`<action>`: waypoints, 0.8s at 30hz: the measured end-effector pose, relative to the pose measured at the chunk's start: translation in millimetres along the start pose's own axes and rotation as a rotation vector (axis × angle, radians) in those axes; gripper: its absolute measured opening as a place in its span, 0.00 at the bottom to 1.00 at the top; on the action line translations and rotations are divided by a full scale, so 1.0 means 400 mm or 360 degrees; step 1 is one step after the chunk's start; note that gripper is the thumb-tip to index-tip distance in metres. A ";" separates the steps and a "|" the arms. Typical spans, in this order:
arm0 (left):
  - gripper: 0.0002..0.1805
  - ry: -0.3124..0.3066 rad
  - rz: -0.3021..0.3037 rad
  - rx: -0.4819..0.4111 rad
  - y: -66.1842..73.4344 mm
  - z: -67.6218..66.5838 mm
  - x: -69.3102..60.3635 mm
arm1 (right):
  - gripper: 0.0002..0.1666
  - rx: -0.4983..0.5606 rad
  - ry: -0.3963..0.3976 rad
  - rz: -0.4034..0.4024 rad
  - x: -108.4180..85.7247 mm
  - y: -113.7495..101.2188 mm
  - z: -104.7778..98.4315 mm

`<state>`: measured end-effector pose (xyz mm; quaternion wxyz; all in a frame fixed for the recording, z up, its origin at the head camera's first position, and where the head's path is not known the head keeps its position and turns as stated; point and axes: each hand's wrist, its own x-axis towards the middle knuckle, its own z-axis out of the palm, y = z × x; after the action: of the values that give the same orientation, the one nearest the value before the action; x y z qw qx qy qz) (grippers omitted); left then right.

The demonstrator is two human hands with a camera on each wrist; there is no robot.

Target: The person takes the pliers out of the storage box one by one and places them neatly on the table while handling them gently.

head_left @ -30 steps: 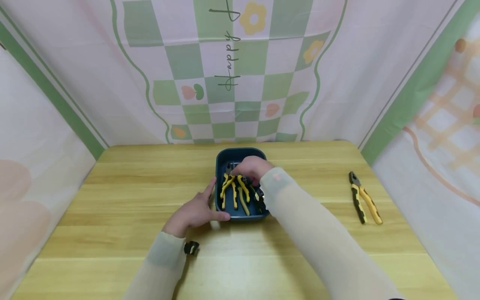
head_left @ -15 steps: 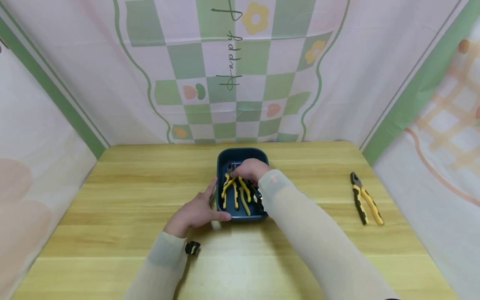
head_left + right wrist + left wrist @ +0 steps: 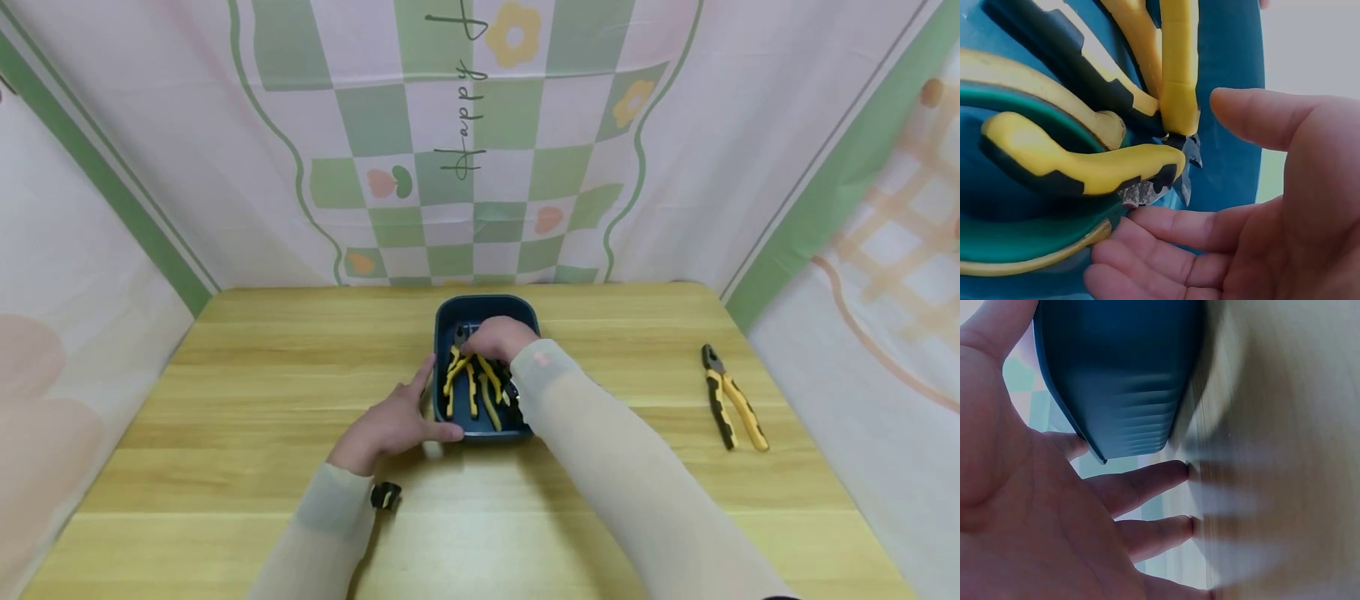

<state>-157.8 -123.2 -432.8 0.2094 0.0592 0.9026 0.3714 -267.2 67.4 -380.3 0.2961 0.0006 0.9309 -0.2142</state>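
A dark blue plastic bin (image 3: 487, 435) holds several pliers with yellow-and-black or yellow-and-green handles. My left hand (image 3: 386, 427) is spread at the bin's near left corner, its thumb on the rim; in the left wrist view other fingertips touch the table. My right hand (image 3: 498, 337) reaches into the bin. In the right wrist view its straight fingers touch the head of yellow-and-green pliers (image 3: 1029, 240), while the thumb stands apart from the tools. Small yellow-and-black cutters (image 3: 1085, 159) lie between thumb and fingers, across other handles. The head view hides the right fingertips.
Combination pliers (image 3: 727, 396) with yellow-and-black handles lie on the wooden table (image 3: 262, 358) at the right. A small black object (image 3: 386, 496) shows beside the left wrist. A patterned cloth (image 3: 480, 150) hangs behind the table, with cloth at both sides.
The right hand and forearm shift slightly left within the bin. The left hand stays against the bin, and the pliers on the table keep their place.
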 end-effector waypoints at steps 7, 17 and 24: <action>0.67 -0.0008 0.0018 0.0008 -0.002 0.004 -0.001 | 0.29 -0.0108 0.0051 -0.0063 -0.016 -0.007 0.008; 0.66 -0.0012 0.0009 -0.0027 0.000 -0.001 -0.004 | 0.33 -0.0245 0.0068 -0.0095 -0.025 -0.042 0.033; 0.66 -0.0015 0.0011 -0.0048 0.001 0.002 -0.005 | 0.34 -0.0332 0.0069 -0.0061 -0.015 -0.046 0.052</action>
<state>-155.4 -123.0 -432.4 0.2133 0.0609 0.8957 0.3853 -253.1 43.1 -384.8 0.2700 -0.0434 0.9542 -0.1216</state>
